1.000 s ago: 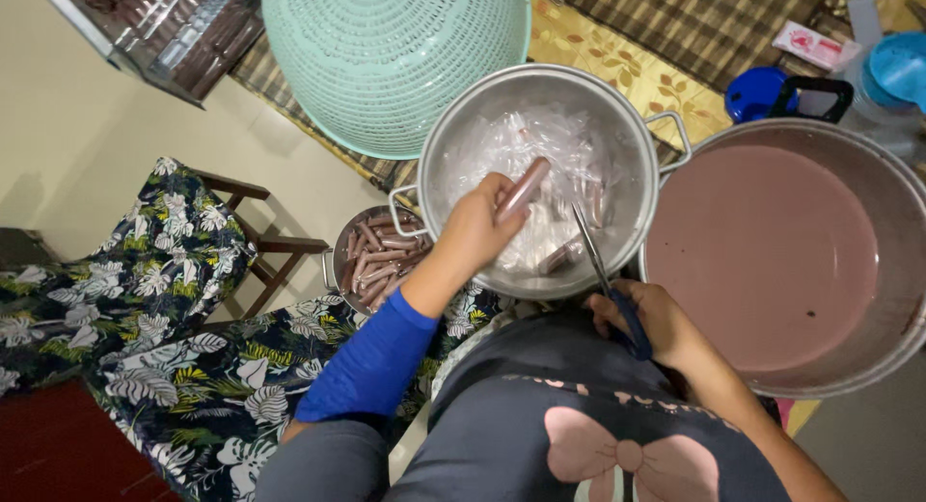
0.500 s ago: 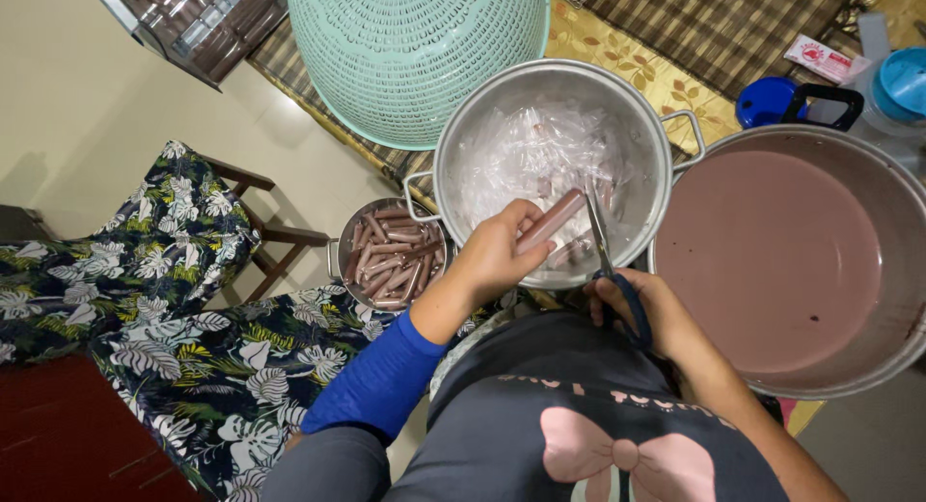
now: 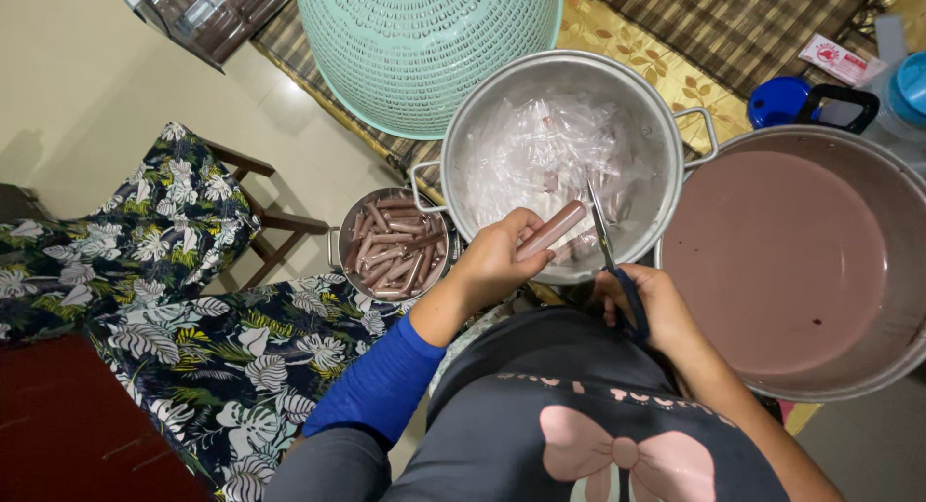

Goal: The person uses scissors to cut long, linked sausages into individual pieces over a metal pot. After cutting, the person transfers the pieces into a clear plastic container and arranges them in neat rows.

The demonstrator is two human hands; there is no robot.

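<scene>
My left hand [image 3: 494, 261] grips a long pinkish-brown filled plastic tube [image 3: 552, 230] over the near rim of a steel pot [image 3: 666, 126] that holds clear plastic wrappers [image 3: 550, 155]. My right hand [image 3: 644, 304] holds dark-handled scissors [image 3: 608, 246], the blades pointing up beside the tube's end. A small steel pot [image 3: 340, 244] to the left holds several similar brown tubes [image 3: 391, 251].
A large pot [image 3: 902, 174] of pinkish-brown liquid [image 3: 772, 251] stands on the right. An upturned mint-green basket [image 3: 424, 39] lies behind. A floral-cushioned chair [image 3: 164, 242] is on the left. A blue lid [image 3: 779, 102] and a patterned cloth [image 3: 666, 68] are at the back.
My left hand has drawn the tube back from inside the wrapper pot to its near rim, close to the scissors. The view has shifted slightly.
</scene>
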